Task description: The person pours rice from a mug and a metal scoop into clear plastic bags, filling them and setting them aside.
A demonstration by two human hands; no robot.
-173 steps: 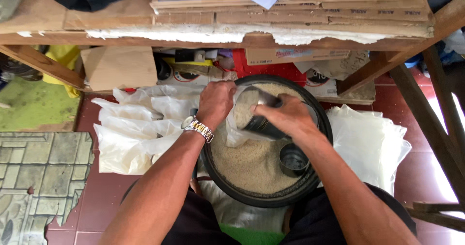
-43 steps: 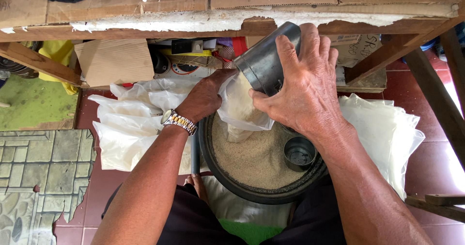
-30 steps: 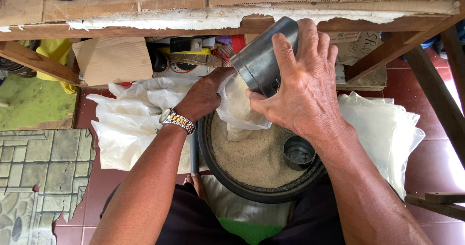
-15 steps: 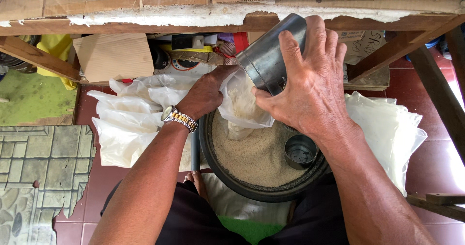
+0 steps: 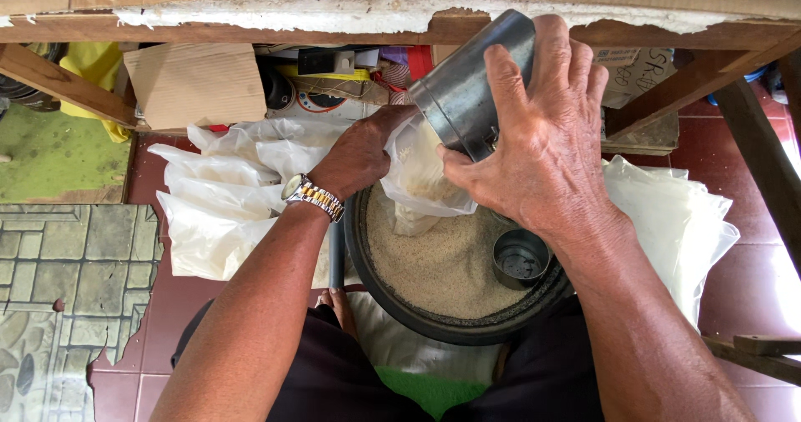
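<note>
Since earlier frame: can (image 5: 467, 84) held at same tilt over bag (image 5: 421, 180), mouth down; grain level in bag is little changed. Basin (image 5: 450, 326) taken as landmark: table edge (image 5: 250, 25) lies just beyond it, bag pile (image 5: 225, 197) left, flat bags (image 5: 667, 222) right; small tin (image 5: 520, 259) sits in grain at basin's right side. Little free room is left above basin. Right hand (image 5: 542, 155) fingers clamped round can. Left hand (image 5: 360, 151) fingers pinched on bag rim; watch (image 5: 311, 195) is worn on wrist.
</note>
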